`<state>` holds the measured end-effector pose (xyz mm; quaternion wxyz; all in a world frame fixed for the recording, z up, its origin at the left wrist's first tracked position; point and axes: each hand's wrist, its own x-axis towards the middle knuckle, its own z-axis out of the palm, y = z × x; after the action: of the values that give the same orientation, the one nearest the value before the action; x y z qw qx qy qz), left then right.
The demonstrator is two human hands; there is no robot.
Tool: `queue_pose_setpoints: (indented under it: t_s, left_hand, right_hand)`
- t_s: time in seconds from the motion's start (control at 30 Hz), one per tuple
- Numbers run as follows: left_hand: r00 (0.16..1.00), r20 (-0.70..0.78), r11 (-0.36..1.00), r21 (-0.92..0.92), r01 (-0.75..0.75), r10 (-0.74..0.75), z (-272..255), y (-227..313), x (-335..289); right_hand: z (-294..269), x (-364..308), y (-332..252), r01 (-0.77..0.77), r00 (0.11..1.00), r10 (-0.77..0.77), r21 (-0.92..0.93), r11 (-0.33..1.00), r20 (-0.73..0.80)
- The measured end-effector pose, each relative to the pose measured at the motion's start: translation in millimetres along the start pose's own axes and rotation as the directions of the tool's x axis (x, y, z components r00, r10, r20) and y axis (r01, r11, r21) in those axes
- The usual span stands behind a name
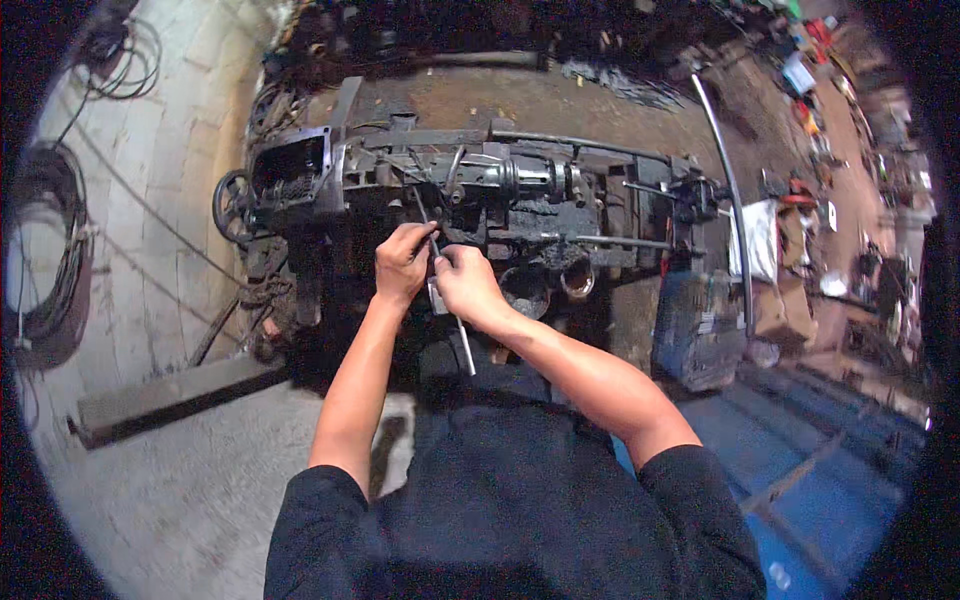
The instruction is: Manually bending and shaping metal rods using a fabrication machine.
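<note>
A thin metal rod [466,348] runs slantwise in front of a dark, greasy lathe [480,172]. Its pale lower end sticks out below my right hand [470,285], whose thumb and fingers are closed round it. My left hand [401,258] pinches the darker upper stretch just above, with the fingertips of both hands almost meeting. The upper tip reaches up toward the lathe's carriage; whether it touches cannot be made out. Under my right hand a small pale piece [436,297] shows in part, too covered to name.
A handwheel [231,206] sits at the lathe's left end. A long upright bar [725,170] and a dusty blue container [697,330] stand at right. A metal beam [180,400] lies at lower left. Coiled cable [70,250] hangs on the left wall.
</note>
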<state>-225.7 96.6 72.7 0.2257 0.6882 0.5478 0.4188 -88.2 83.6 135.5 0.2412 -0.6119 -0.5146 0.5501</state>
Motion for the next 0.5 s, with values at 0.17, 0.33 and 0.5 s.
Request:
queue_pose_setpoints:
  t_s: [0.17, 0.33, 0.5]
  left_hand:
    - [0.990, -0.116, 0.983, 0.157, 0.094, -0.076, 23, 23, -11]
    - [0.975, -0.141, 0.968, 0.159, 0.194, -0.172, 29, 27, -10]
    - [0.975, -0.149, 0.976, 0.112, 0.185, -0.168, 23, 12, -8]
  right_hand:
    - [-20, 7, 25, 0.039, 0.991, -0.039, 0.004, 0.999, 0.127]
    - [-19, 14, 35, 0.058, 0.988, -0.061, 0.026, 0.998, 0.140]
    - [-6, 23, 24, -0.117, 0.974, 0.076, 0.190, 0.975, 0.212]
